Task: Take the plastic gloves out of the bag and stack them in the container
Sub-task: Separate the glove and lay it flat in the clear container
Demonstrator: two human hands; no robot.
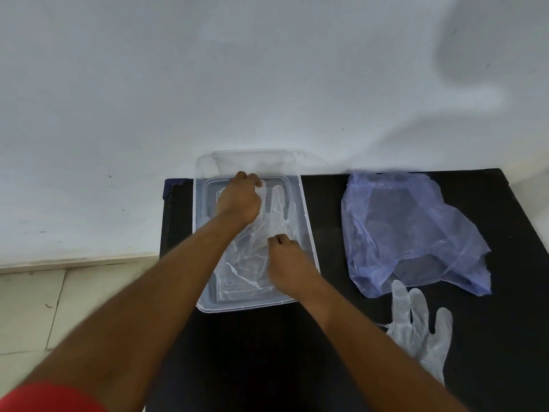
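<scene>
A clear plastic container (pixel 309 242) sits on the black table, left of centre. Inside it lies a thin clear plastic glove (pixel 277 214), fingers pointing away from me. My left hand (pixel 239 200) pinches the glove near its fingers at the far end. At the glove's cuff end, my right hand (pixel 286 263) has its fingers closed on the film. A crumpled pale blue plastic bag (pixel 410 230) lies to the right of the container. Another clear glove (pixel 419 328) lies flat on the table in front of the bag.
The black table (pixel 267 352) stands against a white wall (pixel 237 84). Its left edge runs just beside the container, with pale floor tiles (pixel 59 307) beyond. A red sleeve edge (pixel 44 396) shows at the bottom left.
</scene>
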